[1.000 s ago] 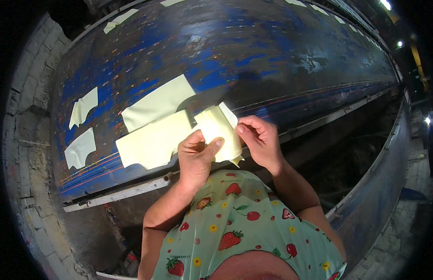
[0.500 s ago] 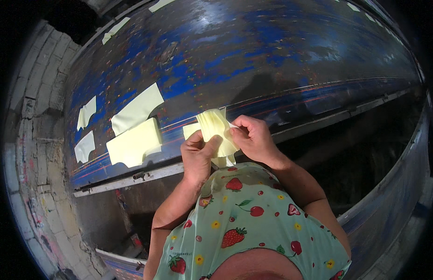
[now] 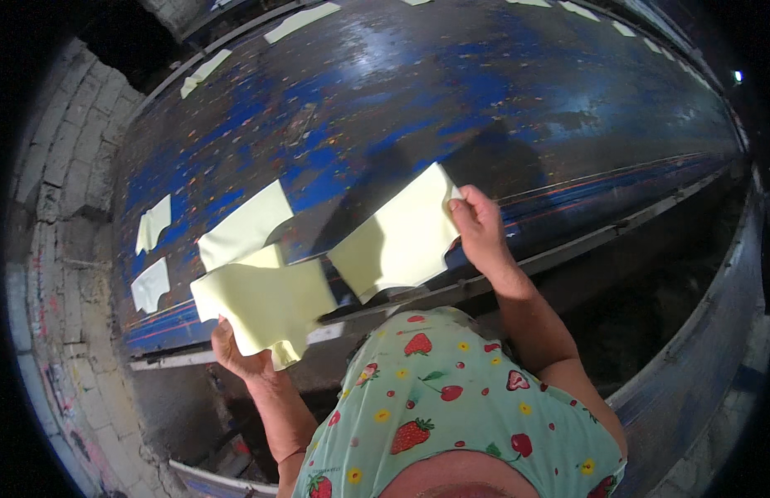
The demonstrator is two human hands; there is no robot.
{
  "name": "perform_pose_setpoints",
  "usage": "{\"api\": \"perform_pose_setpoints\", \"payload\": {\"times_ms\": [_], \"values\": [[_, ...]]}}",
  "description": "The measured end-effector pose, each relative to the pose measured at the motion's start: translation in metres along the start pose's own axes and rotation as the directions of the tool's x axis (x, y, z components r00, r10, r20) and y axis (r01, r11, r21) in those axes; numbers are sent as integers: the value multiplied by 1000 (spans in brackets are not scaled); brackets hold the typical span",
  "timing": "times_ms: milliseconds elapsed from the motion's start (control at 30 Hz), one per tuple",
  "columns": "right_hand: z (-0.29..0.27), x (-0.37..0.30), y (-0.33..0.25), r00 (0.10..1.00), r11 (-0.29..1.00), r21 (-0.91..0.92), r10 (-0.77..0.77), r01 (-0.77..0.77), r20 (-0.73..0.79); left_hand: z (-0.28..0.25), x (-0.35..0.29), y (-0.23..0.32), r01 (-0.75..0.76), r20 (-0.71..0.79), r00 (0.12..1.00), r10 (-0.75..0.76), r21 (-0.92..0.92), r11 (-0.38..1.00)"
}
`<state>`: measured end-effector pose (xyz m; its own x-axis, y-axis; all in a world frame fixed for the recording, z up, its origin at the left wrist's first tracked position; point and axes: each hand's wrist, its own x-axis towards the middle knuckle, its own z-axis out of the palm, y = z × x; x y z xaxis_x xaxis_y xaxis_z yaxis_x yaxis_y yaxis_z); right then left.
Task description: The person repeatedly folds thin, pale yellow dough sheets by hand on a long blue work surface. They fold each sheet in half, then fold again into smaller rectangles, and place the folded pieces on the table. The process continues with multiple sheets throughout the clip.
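"What's at the far left?"

"Two small pale pieces, an upper piece [image 3: 153, 224] and a lower piece [image 3: 151, 287], lying apart on the paint-streaked surface [image 3: 418, 108]. Right of them a larger notched sheet [image 3: 246, 222] lies flat."

"And the left hand?"

"The left hand [image 3: 237, 353] grips a pale yellow bundle [image 3: 265, 305] by its near side, thumb on top. It hangs over the surface's near edge, its lower end folded under; how many layers, I can't tell. A corner of a covered sheet [image 3: 272, 256] shows just behind it."

"Further right?"

"A single spread piece [image 3: 395, 239], over the surface near its front edge. The right hand [image 3: 481, 226] pinches its right end between thumb and fingers. The left end is free of both hands; whether the underside touches down, I can't make out."

"So which step is this?"

"I'd judge it the laying-out of one piece, with the bundle kept out of the way on the left. The piece looks opened out but not yet let go."

"What does the next move call for?"

"Settling it flat, I think: easing the pinched end down, smoothing the curl there, then releasing without dragging it. The left hand needs to hold the bundle clear."
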<state>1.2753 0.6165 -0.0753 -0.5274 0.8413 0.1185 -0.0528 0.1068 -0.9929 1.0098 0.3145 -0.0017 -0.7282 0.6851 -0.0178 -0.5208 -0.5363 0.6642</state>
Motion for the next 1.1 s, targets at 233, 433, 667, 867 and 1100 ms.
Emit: {"api": "perform_pose_setpoints", "payload": {"times_ms": [233, 433, 667, 867, 1100], "values": [[-53, 23, 23, 896, 898, -441, -195, -1, -399, 23, 39, -36, 197, 121, 976, -179, -164, 967], [-11, -22, -25, 987, 976, -211, -77, 46, -143, 80, 55, -99, 358, 240, 887, -395, 184, 915], [23, -54, -87, 950, 876, -406, -307, 259, -57, 116, 43, -167, 422, 390, 780, -488, 248, 872], [-13, -73, -75, 944, 879, -441, -281, 180, -175, 138, 24, -193, 418, 381, 760, -526, 332, 845], [-82, -80, -48, 970, 973, 217, -22, 77, -242, 182, -16, -231, 373, 319, 811, -490, 364, 854]]}}
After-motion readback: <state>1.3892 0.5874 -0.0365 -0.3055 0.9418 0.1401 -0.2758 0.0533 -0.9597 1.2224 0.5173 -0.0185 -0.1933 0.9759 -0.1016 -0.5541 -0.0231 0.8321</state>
